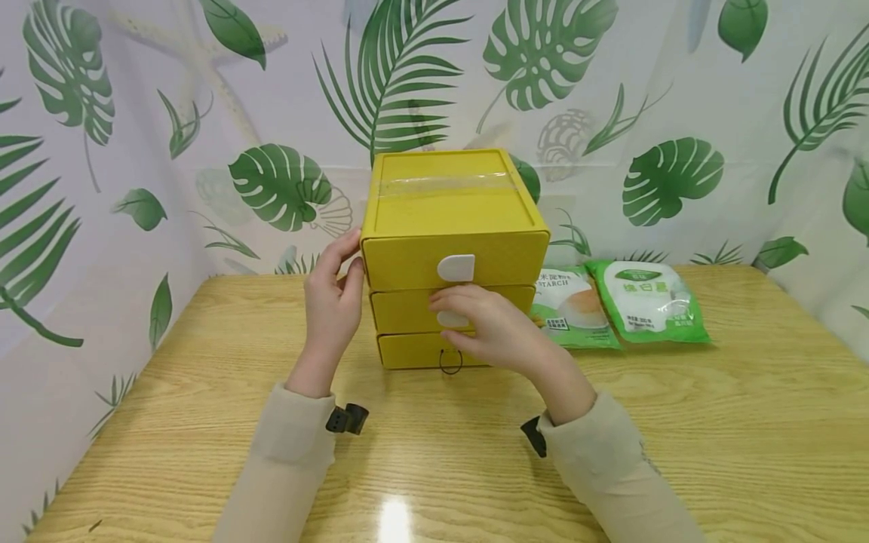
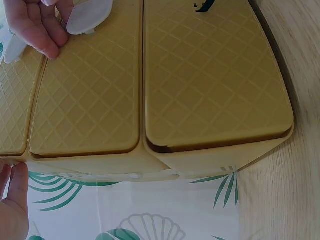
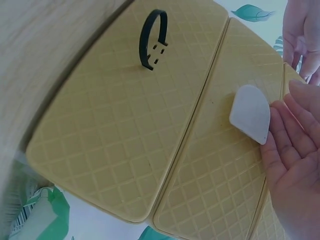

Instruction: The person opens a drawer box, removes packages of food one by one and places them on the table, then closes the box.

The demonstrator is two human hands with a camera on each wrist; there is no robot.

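A yellow three-drawer box (image 1: 456, 211) stands upright on the table, all its drawers closed. White tabs mark the top drawer (image 1: 407, 262) and the middle drawer (image 1: 400, 313); a thin black loop (image 1: 451, 362) hangs on the bottom one. My left hand (image 1: 333, 298) rests its fingers against the box's left side near the front edge. Around the middle drawer's white tab (image 3: 251, 114) are the loosely bent fingers of my right hand (image 1: 498, 328), beside the tab without a visible pinch. In the left wrist view, part of that tab (image 2: 91, 16) shows next to the right fingers.
Right of the box lie two green-and-white bags: a starch bag (image 1: 573, 305), partly hidden by the box, and another bag (image 1: 648, 302). Clear tape (image 1: 444, 185) crosses the box's top. A leaf-patterned cloth (image 1: 271, 98) hangs behind the wooden table (image 1: 747, 422).
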